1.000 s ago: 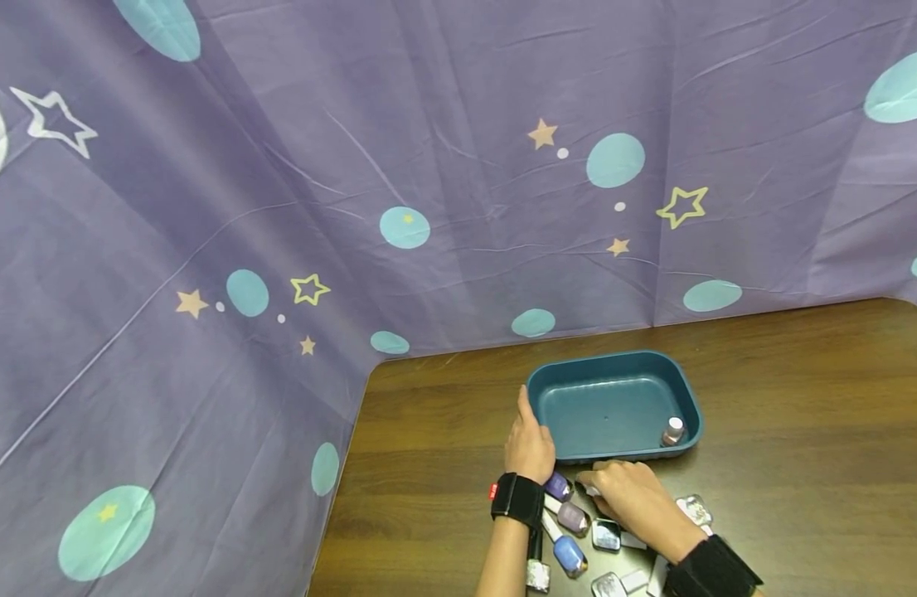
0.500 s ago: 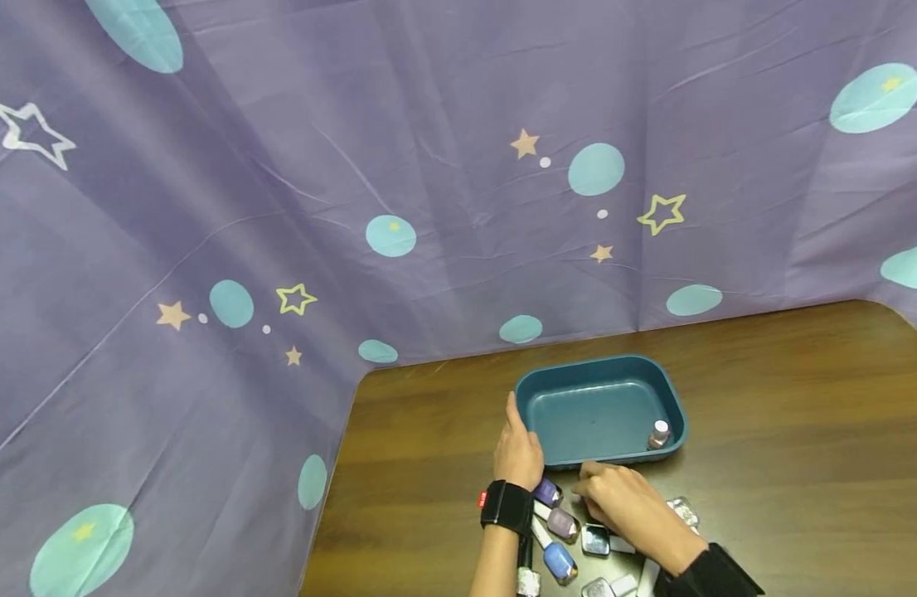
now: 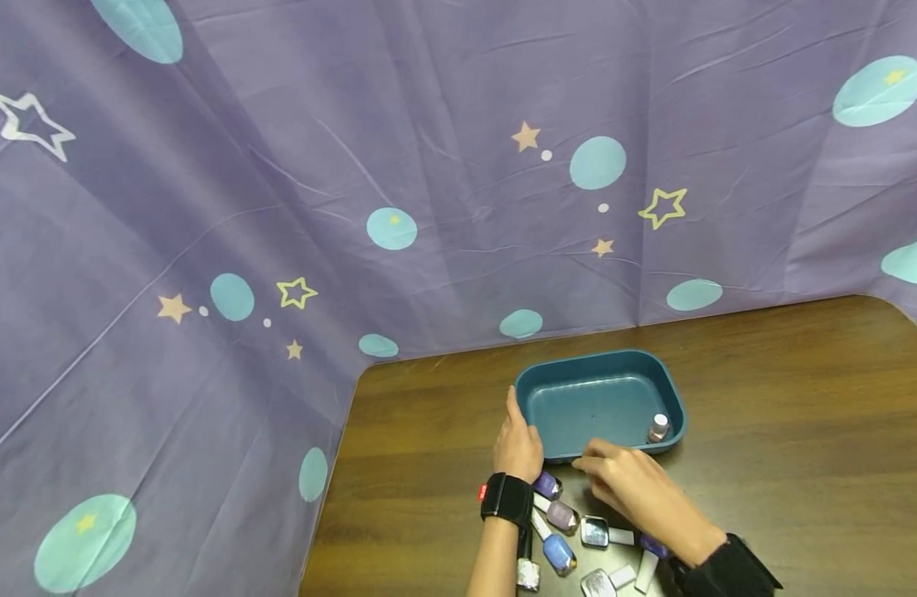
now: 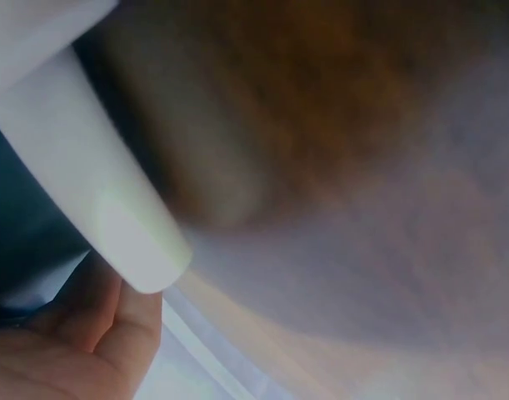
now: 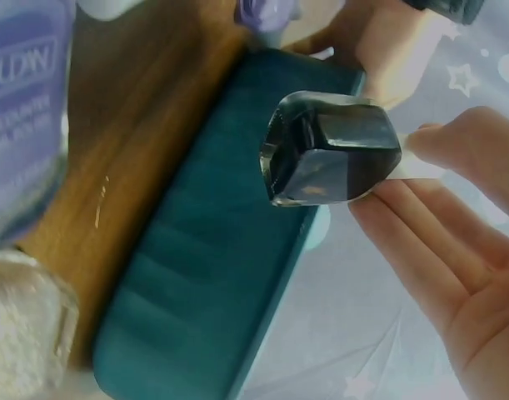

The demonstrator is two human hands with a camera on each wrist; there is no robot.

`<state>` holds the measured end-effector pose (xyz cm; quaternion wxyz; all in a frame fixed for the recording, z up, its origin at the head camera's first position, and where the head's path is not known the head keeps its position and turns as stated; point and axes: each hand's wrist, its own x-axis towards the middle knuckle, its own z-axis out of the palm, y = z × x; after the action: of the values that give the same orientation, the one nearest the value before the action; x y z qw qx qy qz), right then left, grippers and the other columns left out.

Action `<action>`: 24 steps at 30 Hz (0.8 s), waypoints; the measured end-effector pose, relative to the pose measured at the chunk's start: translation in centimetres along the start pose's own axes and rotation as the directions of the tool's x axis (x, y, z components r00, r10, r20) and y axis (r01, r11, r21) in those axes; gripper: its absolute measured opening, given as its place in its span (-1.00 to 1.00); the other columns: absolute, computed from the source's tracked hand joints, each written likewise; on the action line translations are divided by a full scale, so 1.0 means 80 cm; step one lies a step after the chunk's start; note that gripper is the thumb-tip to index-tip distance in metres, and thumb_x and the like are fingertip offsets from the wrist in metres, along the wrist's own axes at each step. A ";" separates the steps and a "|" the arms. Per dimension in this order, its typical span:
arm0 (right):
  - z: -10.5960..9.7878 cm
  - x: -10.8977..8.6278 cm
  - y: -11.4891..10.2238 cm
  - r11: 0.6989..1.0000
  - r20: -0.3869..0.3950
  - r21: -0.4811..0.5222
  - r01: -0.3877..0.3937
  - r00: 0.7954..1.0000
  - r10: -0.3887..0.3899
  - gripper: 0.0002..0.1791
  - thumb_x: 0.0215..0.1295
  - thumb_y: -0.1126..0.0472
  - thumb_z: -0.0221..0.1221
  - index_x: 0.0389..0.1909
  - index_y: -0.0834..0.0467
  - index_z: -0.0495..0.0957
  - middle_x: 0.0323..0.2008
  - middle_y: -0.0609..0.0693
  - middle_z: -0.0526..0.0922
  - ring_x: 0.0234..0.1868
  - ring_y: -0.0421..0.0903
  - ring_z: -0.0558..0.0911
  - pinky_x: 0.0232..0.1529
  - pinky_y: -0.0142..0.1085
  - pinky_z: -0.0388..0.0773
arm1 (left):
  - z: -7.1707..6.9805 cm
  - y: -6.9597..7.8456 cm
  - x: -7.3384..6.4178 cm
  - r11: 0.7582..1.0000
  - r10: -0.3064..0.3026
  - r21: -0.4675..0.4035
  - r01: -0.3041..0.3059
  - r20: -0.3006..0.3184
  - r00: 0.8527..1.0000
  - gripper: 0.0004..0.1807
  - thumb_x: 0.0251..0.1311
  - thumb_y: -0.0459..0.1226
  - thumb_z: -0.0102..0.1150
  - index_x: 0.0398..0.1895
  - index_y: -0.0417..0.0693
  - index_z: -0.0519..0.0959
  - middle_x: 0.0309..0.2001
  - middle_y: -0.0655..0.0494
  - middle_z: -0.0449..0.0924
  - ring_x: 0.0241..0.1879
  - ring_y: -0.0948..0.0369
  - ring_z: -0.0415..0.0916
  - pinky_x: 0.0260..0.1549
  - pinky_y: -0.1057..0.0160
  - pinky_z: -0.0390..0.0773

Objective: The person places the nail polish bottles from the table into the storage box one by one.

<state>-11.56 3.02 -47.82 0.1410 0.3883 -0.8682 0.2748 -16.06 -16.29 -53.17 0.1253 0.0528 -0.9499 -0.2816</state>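
Near bottles: on the brown wood table (image 3: pixel 421 448) there lay a blue bottle (image 3: pixel 559 553), a silver bottle (image 3: pixel 598 583) and a glitter bottle (image 3: pixel 528 574), the last with a black cap.
Next bottles: a mirror bottle (image 3: pixel 595 531), a mauve bottle (image 3: pixel 562 516) and a purple bottle (image 3: pixel 547 484) lay a little farther.
Right hand (image 3: pixel 626 477): its thumb and fingers pinched the white cap of the held bottle (image 5: pixel 329 150).
Held bottle: it was near the front wall of the tray (image 3: pixel 593 410); whether it had touched the rim, I could not tell.
Left hand (image 3: pixel 516 444): it rested at the tray's left side, index finger straight, just beside the purple bottle; the other fingers were partly hidden.
Tray: teal, round-cornered, with one small bottle (image 3: pixel 658 429) in its near right corner, white cap upward.
Far table: the wood grain ran until the back edge, which had rounded corners.
Room: a creased purple cloth (image 3: pixel 466 99) hung behind and to the left, printed with pale blue ovals, small dots and stars.
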 end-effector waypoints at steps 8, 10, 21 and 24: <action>-0.019 0.002 0.002 0.998 -0.086 -0.034 0.050 0.995 -0.053 -0.67 -0.11 0.44 0.45 -0.26 0.11 0.70 -0.28 -0.13 0.61 -0.41 -0.28 0.60 -0.43 -0.42 0.57 | 0.000 0.000 0.000 1.000 0.000 0.012 0.000 -0.004 1.000 -0.23 0.25 -0.43 0.06 0.53 -0.16 0.05 0.13 -0.24 0.60 -0.27 -0.10 0.63 -0.39 -0.05 0.54; -0.024 0.003 0.003 0.999 -0.094 -0.023 0.035 0.995 -0.037 -0.66 -0.10 0.46 0.44 -0.26 0.11 0.71 -0.29 -0.13 0.61 -0.43 -0.32 0.57 -0.45 -0.45 0.54 | 0.000 0.001 0.000 1.000 0.008 0.011 -0.008 0.003 1.000 -0.22 0.25 -0.43 0.07 0.54 -0.16 0.03 0.12 -0.25 0.60 -0.33 -0.09 0.62 -0.43 -0.03 0.52; -0.035 0.005 0.020 0.998 -0.158 -0.051 0.024 0.987 -0.032 -0.69 -0.03 0.48 0.36 -0.27 0.09 0.69 -0.30 -0.13 0.61 -0.45 -0.37 0.50 -0.47 -0.49 0.50 | 0.003 -0.001 -0.001 1.000 0.019 0.003 -0.019 -0.003 1.000 -0.22 0.24 -0.44 0.06 0.53 -0.18 0.04 0.19 -0.25 0.55 -0.30 -0.10 0.63 -0.39 -0.05 0.53; -0.035 0.006 0.024 0.998 -0.180 -0.054 0.031 0.983 -0.040 -0.68 -0.06 0.49 0.36 -0.27 0.10 0.68 -0.29 -0.12 0.61 -0.45 -0.37 0.49 -0.48 -0.48 0.50 | 0.001 0.000 -0.001 1.000 0.020 0.002 -0.020 -0.003 1.000 -0.22 0.24 -0.45 0.08 0.52 -0.20 0.05 0.18 -0.26 0.55 -0.31 -0.10 0.63 -0.40 -0.05 0.53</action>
<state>-13.24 5.46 -46.02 0.2340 0.3735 -0.8514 0.2843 -16.03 -16.26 -53.24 0.1297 0.0439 -0.9503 -0.2795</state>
